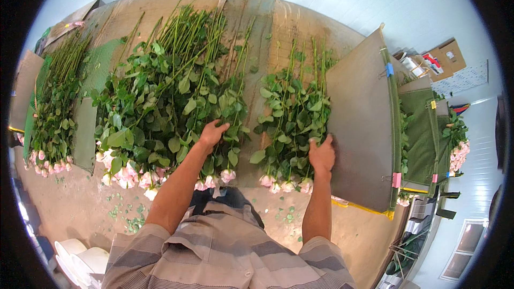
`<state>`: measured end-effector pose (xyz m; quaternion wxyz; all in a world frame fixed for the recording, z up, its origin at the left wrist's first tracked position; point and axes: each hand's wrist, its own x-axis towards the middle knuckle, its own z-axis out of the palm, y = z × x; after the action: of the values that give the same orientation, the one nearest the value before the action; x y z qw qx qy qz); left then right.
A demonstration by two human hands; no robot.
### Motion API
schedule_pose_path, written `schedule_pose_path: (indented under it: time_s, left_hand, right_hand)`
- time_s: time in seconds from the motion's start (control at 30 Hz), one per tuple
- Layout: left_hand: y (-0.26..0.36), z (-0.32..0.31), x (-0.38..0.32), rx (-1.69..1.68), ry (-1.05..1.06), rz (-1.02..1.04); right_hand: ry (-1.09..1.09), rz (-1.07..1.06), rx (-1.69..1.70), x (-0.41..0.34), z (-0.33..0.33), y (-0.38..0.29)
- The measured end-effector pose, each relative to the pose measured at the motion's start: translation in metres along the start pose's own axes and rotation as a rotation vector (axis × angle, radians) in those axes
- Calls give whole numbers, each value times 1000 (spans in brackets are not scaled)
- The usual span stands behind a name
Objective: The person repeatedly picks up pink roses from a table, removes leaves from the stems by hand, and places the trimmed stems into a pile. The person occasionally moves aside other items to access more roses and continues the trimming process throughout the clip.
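Pale pink roses with long leafy stems lie across a worn table (257, 60), blooms towards me and cut ends away. My left hand (214, 133) reaches into the foliage at the right side of a large rose pile (160, 88); its thumb and a finger show, the other fingers are partly hidden. My right hand (322, 154) is at the right edge of a smaller rose group (291, 116), against a grey upright panel (361, 120). Leaves hide its fingertips, so whether it grips a stem is unclear.
Another rose bunch (58, 104) lies at the left beside green netting (98, 66). Green fabric dividers (419, 132) with clips stand beyond the panel at right. Loose leaves dot the floor (277, 224). White containers (82, 257) stand at lower left; a cardboard box (449, 58) sits at upper right.
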<state>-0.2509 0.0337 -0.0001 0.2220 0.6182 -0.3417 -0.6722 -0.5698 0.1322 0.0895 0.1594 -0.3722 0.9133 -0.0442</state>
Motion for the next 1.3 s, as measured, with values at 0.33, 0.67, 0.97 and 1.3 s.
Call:
schedule_pose_path:
  time_s: [0.33, 0.67, 0.97, 1.3]
  left_hand:
    - [8, 21, -12, -73, -132, 59]
    - [29, 12, -35, -194, 70, 41]
    - [40, 21, -35, -336, 38, 136]
    - [-9, 64, 10, 97, 94, -36]
  right_hand:
    - [-309, -394, 747, -44, 112, -116]
    - [-336, -64, 884, -39, 110, -123]
    - [-195, 75, 1100, -77, 0, -60]
    - [730, -293, 584, -168, -240, 90]
